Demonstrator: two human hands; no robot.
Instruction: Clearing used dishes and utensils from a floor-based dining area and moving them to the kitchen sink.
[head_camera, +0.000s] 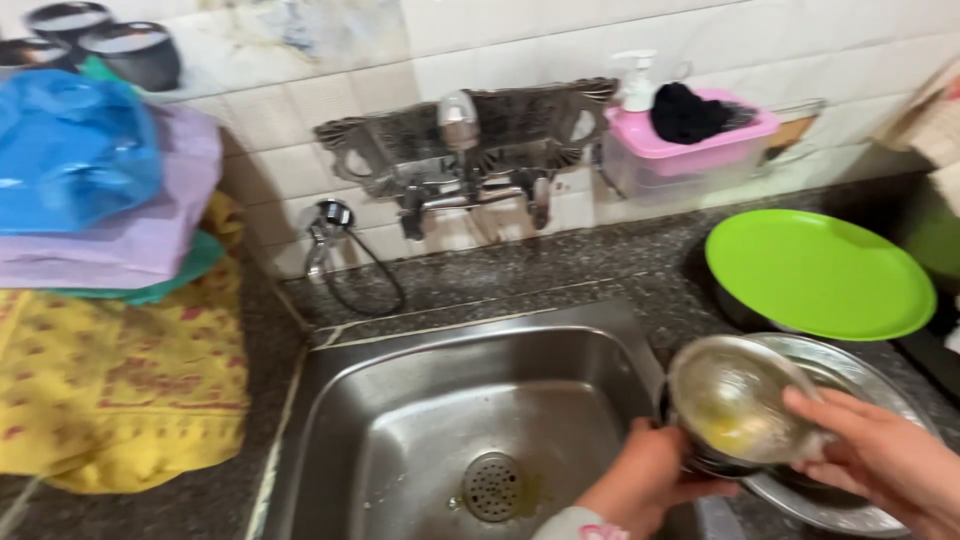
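A small steel bowl (740, 400) with yellowish residue inside is tilted over the right edge of the steel sink (400, 420). My left hand (645, 480) grips the bowl from below at its left side. My right hand (885, 455) holds its right rim, fingers over the edge. Under the bowl lies a larger steel plate (860, 515) on the dark counter. The sink's drain strainer (493, 487) is visible, with a little yellowish water beside it.
A green plate (820, 272) covers a vessel at the right. A wall tap (460, 150) sits above the sink; a pink soap tray (690, 150) with a pump bottle and black scrubber hangs right. Yellow cloth (120, 380) and stacked bags lie left.
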